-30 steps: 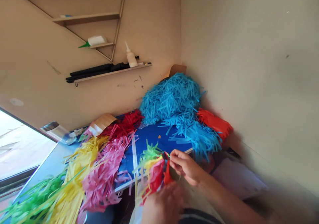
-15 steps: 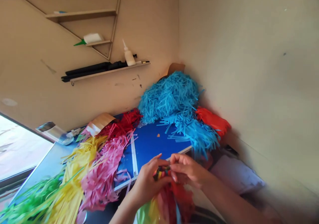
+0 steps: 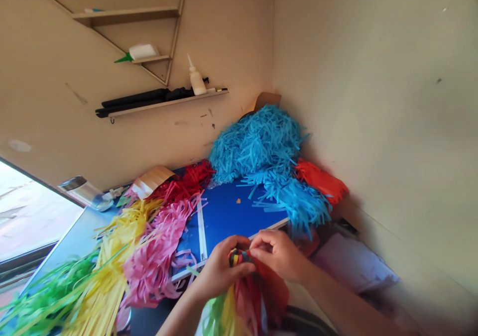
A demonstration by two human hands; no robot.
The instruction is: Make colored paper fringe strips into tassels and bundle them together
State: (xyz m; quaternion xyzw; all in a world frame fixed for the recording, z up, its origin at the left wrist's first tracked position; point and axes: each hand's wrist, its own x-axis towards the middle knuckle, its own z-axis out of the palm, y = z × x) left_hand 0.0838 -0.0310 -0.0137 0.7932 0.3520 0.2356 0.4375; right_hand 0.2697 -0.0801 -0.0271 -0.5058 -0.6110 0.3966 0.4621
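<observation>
My left hand (image 3: 224, 266) is closed around the twisted top of a multicoloured paper tassel (image 3: 250, 298), whose green, yellow, red and blue strips hang down below. At that same bound top, my right hand (image 3: 282, 254) pinches with thumb and fingertips close together. What exactly lies between the right fingertips is hidden. Both hands are just in front of the near edge of the blue table (image 3: 224, 216).
A heap of blue paper fringe (image 3: 257, 144) fills the back corner, with orange fringe (image 3: 323, 181) beside it. Pink (image 3: 155, 256), yellow (image 3: 108, 271), green (image 3: 59, 286) and red fringe (image 3: 186, 181) lie leftward. A glue bottle (image 3: 196, 81) stands on the wall shelf (image 3: 164, 106).
My right hand has curled its fingers tighter and drawn in against the tassel's top. The left hand stays round it. The view has shifted slightly.
</observation>
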